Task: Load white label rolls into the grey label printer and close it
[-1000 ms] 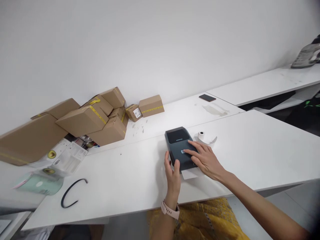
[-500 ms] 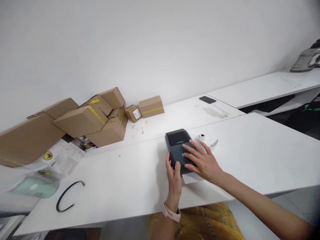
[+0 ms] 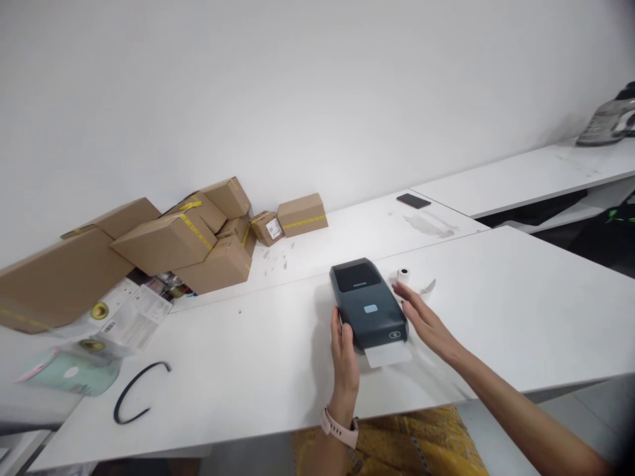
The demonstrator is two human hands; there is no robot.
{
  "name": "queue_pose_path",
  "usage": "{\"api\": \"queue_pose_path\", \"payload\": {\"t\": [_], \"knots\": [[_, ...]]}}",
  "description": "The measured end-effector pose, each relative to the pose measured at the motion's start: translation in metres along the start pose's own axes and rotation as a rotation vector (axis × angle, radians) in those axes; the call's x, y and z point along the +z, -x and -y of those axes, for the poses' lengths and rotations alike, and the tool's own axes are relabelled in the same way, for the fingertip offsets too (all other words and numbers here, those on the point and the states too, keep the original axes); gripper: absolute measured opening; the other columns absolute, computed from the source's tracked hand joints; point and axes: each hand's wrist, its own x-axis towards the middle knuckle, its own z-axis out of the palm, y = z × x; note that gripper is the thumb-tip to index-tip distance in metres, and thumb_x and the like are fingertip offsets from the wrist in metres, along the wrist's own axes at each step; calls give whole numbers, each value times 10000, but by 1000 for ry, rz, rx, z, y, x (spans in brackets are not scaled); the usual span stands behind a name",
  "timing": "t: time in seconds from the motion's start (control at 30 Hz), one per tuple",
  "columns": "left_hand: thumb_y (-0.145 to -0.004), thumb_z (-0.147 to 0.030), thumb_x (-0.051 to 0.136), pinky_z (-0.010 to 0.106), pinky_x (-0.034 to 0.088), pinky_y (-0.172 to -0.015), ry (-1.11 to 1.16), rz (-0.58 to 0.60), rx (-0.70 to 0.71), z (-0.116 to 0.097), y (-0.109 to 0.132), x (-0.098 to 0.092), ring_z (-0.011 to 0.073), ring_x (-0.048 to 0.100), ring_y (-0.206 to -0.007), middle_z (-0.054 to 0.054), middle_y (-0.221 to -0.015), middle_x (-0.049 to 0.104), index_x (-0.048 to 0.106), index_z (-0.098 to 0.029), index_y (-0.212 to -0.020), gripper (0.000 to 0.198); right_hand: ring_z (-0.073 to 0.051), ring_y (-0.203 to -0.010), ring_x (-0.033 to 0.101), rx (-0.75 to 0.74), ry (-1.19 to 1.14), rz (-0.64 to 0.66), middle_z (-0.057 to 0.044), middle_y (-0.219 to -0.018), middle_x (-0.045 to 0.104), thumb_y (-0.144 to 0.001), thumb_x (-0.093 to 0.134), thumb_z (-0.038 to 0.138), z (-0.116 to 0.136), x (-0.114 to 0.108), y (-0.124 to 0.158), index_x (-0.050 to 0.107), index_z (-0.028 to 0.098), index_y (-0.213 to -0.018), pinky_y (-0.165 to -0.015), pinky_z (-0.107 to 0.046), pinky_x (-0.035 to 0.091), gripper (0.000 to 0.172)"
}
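Note:
A dark blue-grey label printer [image 3: 370, 291] lies on the white table, a black panel at its far end and a light blue button in the middle. From its near end sticks out a blank white label [image 3: 388, 355]. My left hand [image 3: 344, 357] grips the printer's left side near the front, thumb by the edge. Along the right side, my right hand [image 3: 429, 324] is open with fingers stretched out; whether it touches the casing I cannot tell. Just beyond those fingers stands a small white paper roll [image 3: 403, 275], beside a loose curled strip [image 3: 428, 287].
Cardboard boxes [image 3: 163, 241] are piled against the wall at left. Plastic-wrapped packets [image 3: 131, 317], a green pouch [image 3: 74, 371] and a curved black band [image 3: 119, 400] lie nearer. A phone [image 3: 413, 200] rests at the back; a large jug [image 3: 602, 122] stands far right.
My right hand has lifted off the printer's top and moved to its right side, uncovering the blue button and front logo. My left hand stays at the left side.

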Motion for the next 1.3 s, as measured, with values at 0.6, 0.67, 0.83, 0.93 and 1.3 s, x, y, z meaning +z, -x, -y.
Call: {"api": "queue_pose_path", "payload": {"t": [0.6,0.67,0.83,0.93,1.3], "knots": [[-977,-518,317,316,241,-1197,30,-117,61,28,15,18,189,202,-1476,2,-1607,231,273,-286,-1512,585,-262,-1378,373,20,-129,-246,-60,-1503,397,-963,302,565,-11,45,41,365,297,-1442,-1131,-462,332,553],[-982,-510,315,316,209,-1207,11,-106,65,28,16,18,181,180,-1482,-7,-1614,208,255,-292,-1519,582,-260,-1391,355,14,-124,-230,-52,-1519,375,-965,294,567,-10,46,41,341,305,-1458,-1138,-458,322,560],[-989,-507,297,310,187,-1212,19,-47,55,24,16,14,164,138,-1490,-26,-1629,138,183,-309,-1536,593,-252,-1426,295,-2,-101,-195,-20,-1561,309,-965,242,598,-13,42,40,265,350,-1495,-1154,-454,297,586],[-988,-521,285,316,177,-1214,-2,-11,68,18,11,9,163,102,-1496,-36,-1634,96,156,-321,-1540,601,-271,-1412,309,-52,-30,-164,-25,-1542,335,-959,225,619,-12,33,35,258,365,-1498,-1149,-491,287,597],[-977,-583,185,330,180,-1213,-100,-15,315,-57,-69,12,174,166,-1486,-28,-1605,228,246,-286,-1524,626,-264,-1323,417,-381,78,-215,-82,-1414,478,-972,283,562,62,5,-77,438,275,-1369,-1107,-438,324,514]]}}
